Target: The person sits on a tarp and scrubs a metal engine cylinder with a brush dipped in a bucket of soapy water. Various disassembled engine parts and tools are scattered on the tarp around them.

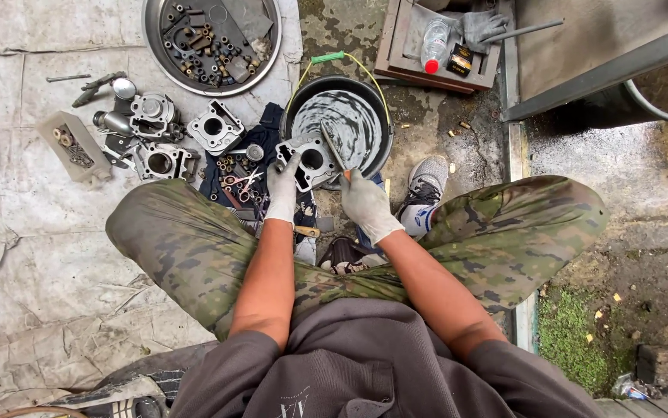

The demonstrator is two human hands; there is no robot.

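A grey metal engine cylinder block with a round bore through its middle sits just above the person's knees, held over the near rim of a black bucket. Its surface is dull and grimy, with small bolt holes at the corners. The left hand, in a soiled white glove, has its fingers wrapped around the block's left edge. The right hand, gloved the same way, has its fingers closed on a thin dark tool whose tip slants up across the block's right side — what kind of tool cannot be told.

The bucket holds grey, swirled liquid and has a yellow wire handle with a green grip. Left of the block, on a pale, creased tarp spread over the ground, lie more cylinder parts and a scatter of nuts on a dark cloth. Above them a round metal pan is filled with bolts and small fittings.

As for packaging, a clear plastic bottle with a red cap lies in a wooden tray beyond the bucket, and just beside it is a small black box with an orange label. A clear rectangular plastic tray of small parts rests at the far left.

The person sits cross-legged in camouflage trousers; a grey shoe shows by the bucket.
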